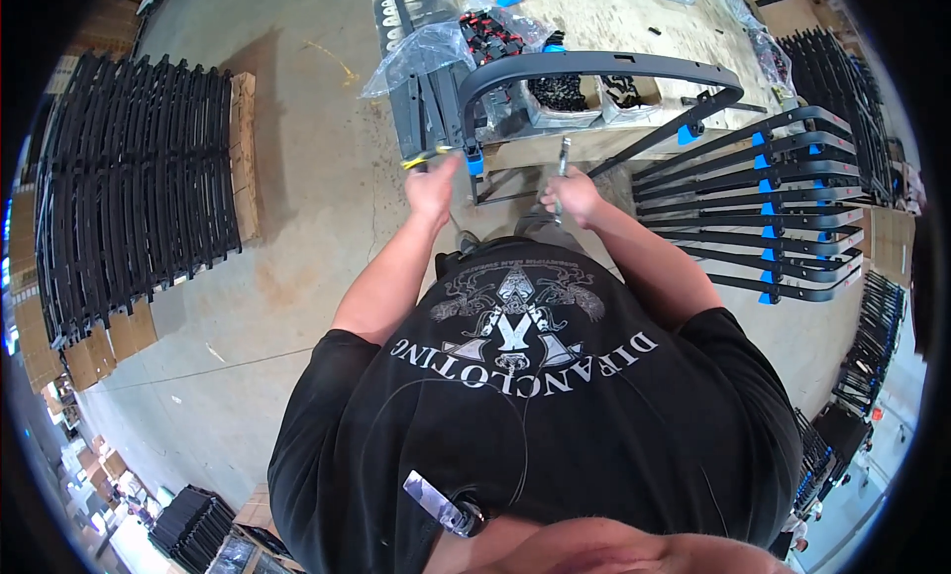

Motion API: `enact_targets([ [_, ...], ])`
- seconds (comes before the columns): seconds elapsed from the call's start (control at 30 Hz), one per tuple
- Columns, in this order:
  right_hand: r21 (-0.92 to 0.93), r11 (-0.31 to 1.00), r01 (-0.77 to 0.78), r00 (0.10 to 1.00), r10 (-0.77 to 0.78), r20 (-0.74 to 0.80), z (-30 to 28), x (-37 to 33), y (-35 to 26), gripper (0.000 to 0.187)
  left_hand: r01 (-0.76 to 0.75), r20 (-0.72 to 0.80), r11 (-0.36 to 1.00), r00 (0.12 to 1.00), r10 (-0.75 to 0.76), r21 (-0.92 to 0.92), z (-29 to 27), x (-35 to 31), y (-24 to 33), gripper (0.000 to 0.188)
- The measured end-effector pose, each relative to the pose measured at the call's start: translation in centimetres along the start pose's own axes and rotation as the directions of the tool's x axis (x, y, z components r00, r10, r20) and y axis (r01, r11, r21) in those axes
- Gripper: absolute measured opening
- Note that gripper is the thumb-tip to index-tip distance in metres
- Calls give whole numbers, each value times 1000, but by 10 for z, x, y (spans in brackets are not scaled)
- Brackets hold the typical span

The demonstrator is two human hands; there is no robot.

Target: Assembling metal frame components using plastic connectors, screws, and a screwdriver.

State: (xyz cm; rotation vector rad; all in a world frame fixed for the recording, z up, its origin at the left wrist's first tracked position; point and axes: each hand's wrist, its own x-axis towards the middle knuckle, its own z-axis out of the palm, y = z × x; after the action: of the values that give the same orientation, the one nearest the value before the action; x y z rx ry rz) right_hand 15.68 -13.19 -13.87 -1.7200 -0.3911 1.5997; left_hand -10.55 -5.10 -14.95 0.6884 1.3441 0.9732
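In front of the bench, my left hand (432,192) is closed around a yellow-and-black tool (426,161); motion blur hides its exact kind. My right hand (572,196) grips a slim silver metal tool (564,156) that stands upright and pokes out above and below the fist. Beyond both hands, a bent black metal frame (604,63) arches over the bench edge. One end with a blue clip (475,165) comes down close to my left hand. Another blue clip (687,133) sits on the frame's right side.
The workbench (594,19) carries open boxes of small black parts (561,93) and a plastic bag of red-and-black pieces (490,37). To the right, several black frames with blue clips (768,212) are stacked. Black frame parts (139,178) stand on cardboard at left.
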Motion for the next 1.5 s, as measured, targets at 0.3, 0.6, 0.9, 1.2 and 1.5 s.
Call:
enact_targets([
  [0.3,-490,836,247,900,-385,-202,-123,-7,27,48,-458,19,835,880,475,304,-17,-63,9,23],
  [0.6,100,974,205,840,-228,492,-146,-72,-105,47,-394,612,839,785,95,375,252,-132,60,21],
  [0.9,143,909,391,864,-417,282,-284,-61,-115,36,-346,574,801,819,3,489,385,-128,4,36],
  [1.2,-371,743,558,767,-632,-111,-364,-27,-110,42,-150,404,807,907,-117,571,437,-115,-18,35],
  [1.5,143,872,468,861,-414,-295,-394,26,-130,35,68,409,915,879,-243,397,483,-107,-37,60],
])
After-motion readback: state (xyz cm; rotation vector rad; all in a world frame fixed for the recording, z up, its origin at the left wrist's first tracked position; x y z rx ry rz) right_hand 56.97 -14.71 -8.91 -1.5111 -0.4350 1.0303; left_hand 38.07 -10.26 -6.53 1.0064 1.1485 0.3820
